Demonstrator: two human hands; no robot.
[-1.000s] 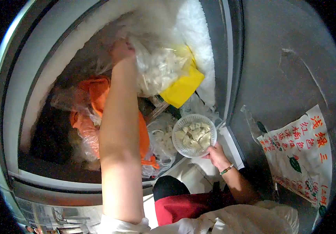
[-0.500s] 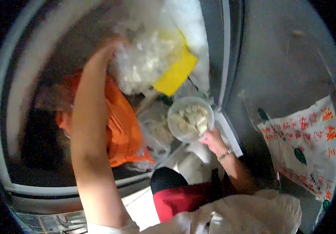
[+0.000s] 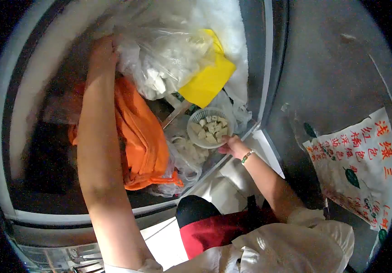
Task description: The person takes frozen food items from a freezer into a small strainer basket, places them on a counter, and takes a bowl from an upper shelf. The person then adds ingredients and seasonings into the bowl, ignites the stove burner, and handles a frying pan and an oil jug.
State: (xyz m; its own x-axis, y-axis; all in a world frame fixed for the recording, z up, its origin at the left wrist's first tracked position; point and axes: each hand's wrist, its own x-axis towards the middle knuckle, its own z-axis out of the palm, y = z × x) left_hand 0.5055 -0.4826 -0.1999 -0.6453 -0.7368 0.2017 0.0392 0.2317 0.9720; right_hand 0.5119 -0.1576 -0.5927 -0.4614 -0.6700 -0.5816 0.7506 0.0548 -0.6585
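Note:
A white plastic basket (image 3: 193,137) with several pale, off-white chunks (image 3: 212,129) in it is in my right hand (image 3: 233,145), whose fingers close on its near rim. My left hand (image 3: 107,48) reaches deep into the frosted freezer compartment, at the left edge of a large clear plastic bag (image 3: 168,63). More white pieces show through that bag. The fingers there are partly hidden but look closed on the plastic. An orange cloth bag (image 3: 143,141) lies beneath and beside my left forearm. Against the clear bag's right side rests a yellow sheet (image 3: 209,82).
Another clear bag with pale contents (image 3: 189,152) lies below the basket. Thick frost (image 3: 230,41) coats the right inner wall. The freezer's rim (image 3: 59,220) runs along the front. On the right, a dark panel bears a handwritten paper sign (image 3: 351,168).
My left hand has moved left and slightly up at the clear bag's edge. My right hand and the basket have shifted left and a little up, and the basket is tilted more.

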